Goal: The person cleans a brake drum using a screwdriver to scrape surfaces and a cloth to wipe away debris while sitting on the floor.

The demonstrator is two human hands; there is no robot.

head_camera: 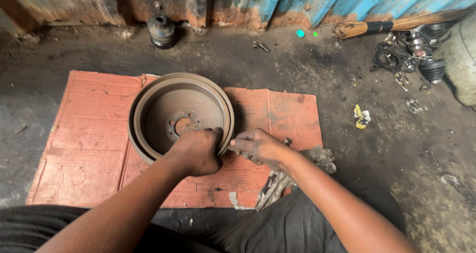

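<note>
A rusty brown brake drum [168,107] lies open side up on a flattened red cardboard sheet [84,139]; bolt holes and a centre hole show in its bottom. My left hand [198,151] grips the drum's near rim, fingers curled over the edge into the bowl. My right hand [258,146] is just right of it, fingertips pinched against the outside of the rim. Whether something small sits between those fingers is not visible.
A dirty rag [297,171] lies under my right forearm. On the stained concrete floor are a dark metal joint part [161,29] near the blue wall, a broom [386,26], a pile of metal parts [411,52] at right, and a yellow scrap [362,116].
</note>
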